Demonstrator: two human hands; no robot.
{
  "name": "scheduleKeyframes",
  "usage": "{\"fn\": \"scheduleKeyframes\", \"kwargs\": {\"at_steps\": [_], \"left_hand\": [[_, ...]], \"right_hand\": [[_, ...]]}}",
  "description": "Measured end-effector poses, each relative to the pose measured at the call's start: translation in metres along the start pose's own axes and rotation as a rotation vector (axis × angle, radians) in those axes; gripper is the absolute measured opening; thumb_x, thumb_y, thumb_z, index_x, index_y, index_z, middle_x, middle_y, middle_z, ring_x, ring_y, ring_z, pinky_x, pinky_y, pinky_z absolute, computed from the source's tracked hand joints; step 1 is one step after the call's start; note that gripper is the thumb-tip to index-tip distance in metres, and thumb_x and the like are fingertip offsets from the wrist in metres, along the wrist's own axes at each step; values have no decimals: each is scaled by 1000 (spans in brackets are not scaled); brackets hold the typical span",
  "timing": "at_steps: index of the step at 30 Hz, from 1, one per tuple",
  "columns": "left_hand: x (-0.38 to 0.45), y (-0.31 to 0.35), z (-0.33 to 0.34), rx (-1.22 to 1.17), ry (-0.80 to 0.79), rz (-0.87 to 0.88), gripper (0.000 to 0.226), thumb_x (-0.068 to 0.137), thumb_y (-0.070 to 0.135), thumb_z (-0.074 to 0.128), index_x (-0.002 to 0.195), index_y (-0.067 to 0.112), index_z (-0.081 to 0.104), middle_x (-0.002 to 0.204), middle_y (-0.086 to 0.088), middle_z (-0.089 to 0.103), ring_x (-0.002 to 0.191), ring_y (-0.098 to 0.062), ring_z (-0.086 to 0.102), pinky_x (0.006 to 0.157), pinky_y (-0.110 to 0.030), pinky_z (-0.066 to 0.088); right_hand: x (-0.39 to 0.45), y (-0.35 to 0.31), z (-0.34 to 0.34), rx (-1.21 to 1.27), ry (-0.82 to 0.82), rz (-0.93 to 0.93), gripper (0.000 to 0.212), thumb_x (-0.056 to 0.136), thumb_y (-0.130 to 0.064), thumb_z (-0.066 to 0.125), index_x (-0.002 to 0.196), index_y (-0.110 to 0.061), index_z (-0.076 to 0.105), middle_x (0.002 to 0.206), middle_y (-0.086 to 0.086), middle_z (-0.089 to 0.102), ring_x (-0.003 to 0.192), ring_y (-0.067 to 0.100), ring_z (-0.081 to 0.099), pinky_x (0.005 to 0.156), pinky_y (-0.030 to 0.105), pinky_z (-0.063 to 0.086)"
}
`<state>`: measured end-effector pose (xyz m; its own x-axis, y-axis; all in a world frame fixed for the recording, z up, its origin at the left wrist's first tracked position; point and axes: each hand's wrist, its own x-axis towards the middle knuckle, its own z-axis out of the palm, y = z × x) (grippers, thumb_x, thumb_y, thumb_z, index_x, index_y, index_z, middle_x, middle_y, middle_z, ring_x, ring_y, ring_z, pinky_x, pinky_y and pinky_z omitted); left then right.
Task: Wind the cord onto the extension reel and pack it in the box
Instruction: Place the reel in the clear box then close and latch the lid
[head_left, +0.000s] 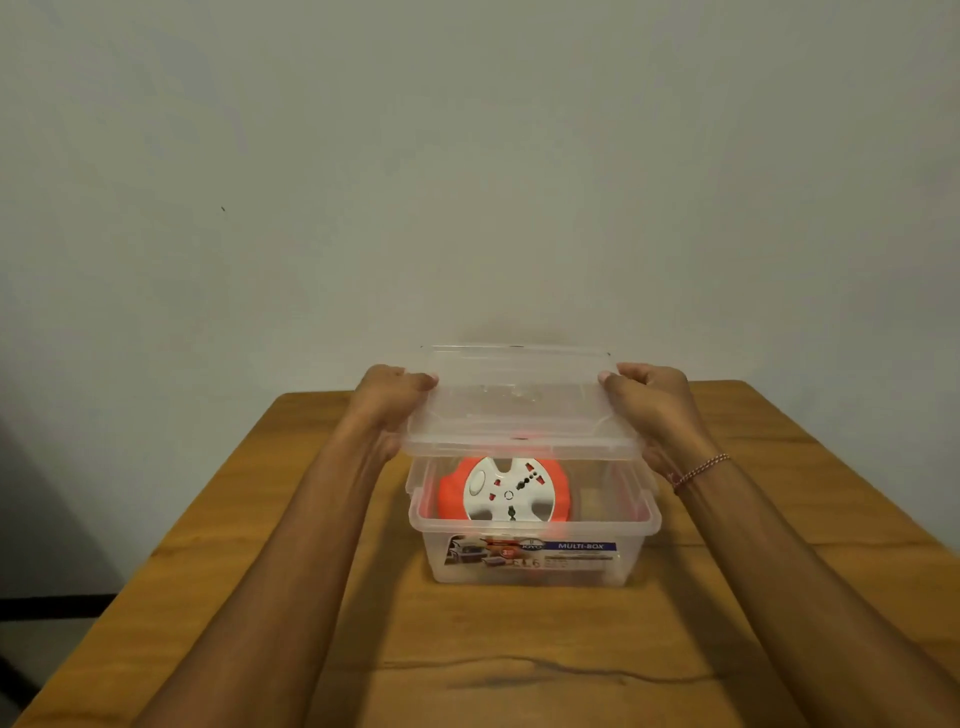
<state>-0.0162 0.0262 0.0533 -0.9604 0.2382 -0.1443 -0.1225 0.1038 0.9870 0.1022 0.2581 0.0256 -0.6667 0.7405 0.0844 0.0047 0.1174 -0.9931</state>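
A clear plastic box (535, 566) with a blue "MULTI-BOX" label stands in the middle of the wooden table. Inside it lies the orange extension reel (501, 493), its white socket face turned up toward me. I hold the clear lid (514, 410) just above the box, tilted with its near edge low over the rim. My left hand (389, 400) grips the lid's left end and my right hand (654, 400) grips its right end. The lid's near edge hides the top of the reel. No loose cord shows.
The wooden table (311, 597) runs from the wall to the bottom of the view. A plain pale wall stands right behind it. A beaded bracelet (698, 470) sits on my right wrist. Dark floor shows at the far left.
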Motion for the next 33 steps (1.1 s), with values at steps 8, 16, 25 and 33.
{"fn": "scheduleKeyframes", "kwargs": {"at_steps": [8,16,25,33], "left_hand": [[-16,-38,3,285,-8,13,28,102,21,50,118,1,62,102,-13,71,85,-29,71,65,-38,60],[-28,-55,8,362,-15,2,27,102,25,50,117,6,60,97,-9,68,79,-24,70,54,-32,58],[-24,-60,-2,157,-64,-79,48,101,15,53,146,7,38,131,-13,58,94,-33,69,79,-51,61],[-22,-66,1,186,-69,-105,22,101,19,54,120,8,58,106,-14,70,89,-32,72,78,-52,61]], "right_hand": [[-20,24,-9,-285,-76,-96,20,97,-21,52,100,-24,72,85,-1,73,74,21,71,66,46,61],[-26,39,-20,-535,-108,-120,26,97,-20,46,96,-14,71,80,4,70,72,21,67,61,39,58],[-37,47,-20,-552,-102,-192,27,97,-18,46,111,-11,68,98,5,72,89,27,65,77,39,54],[-37,48,-18,-602,-135,-143,40,101,-21,38,140,-17,48,99,5,67,78,18,61,59,30,50]]}}
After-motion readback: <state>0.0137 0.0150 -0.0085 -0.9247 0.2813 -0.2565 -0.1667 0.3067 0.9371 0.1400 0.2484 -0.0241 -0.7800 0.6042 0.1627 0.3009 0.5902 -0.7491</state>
